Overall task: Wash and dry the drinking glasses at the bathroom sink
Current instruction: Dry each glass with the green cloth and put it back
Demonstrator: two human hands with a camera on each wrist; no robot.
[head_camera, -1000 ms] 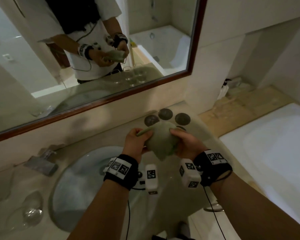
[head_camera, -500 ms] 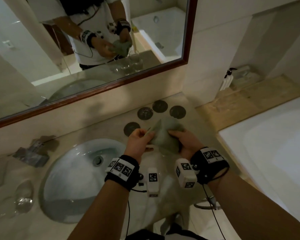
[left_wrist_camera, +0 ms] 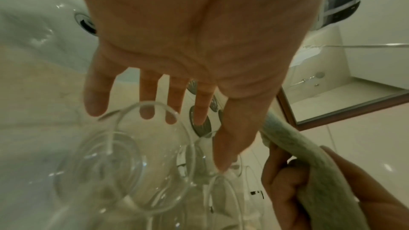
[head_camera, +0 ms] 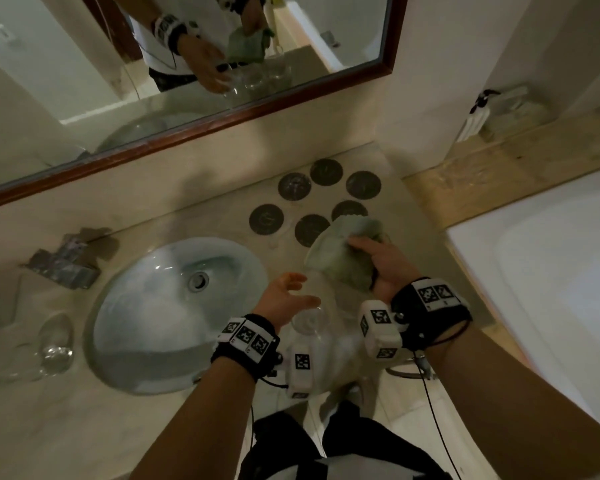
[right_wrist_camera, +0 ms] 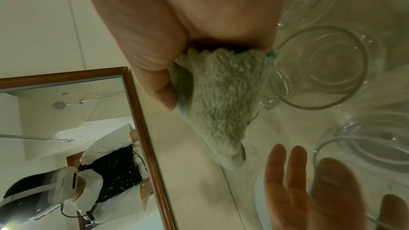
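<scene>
Several clear drinking glasses stand close together on the counter near its front edge; one clear glass shows in the head view below my left hand. My left hand hovers over them with fingers straight and spread, holding nothing. In the left wrist view the thumb of the left hand reaches down to a glass rim; whether it touches is unclear. My right hand grips a bunched green cloth just right of the glasses. The right wrist view shows the cloth pinched between thumb and fingers beside the glasses.
Several dark round coasters lie on the counter behind the hands. The oval sink is to the left, with a faucet and another clear glass beyond it. A mirror is behind and a white bathtub is at right.
My left hand has let go of the cloth and opened over the glasses. The right hand keeps the cloth and has moved slightly right. The head view has tilted down.
</scene>
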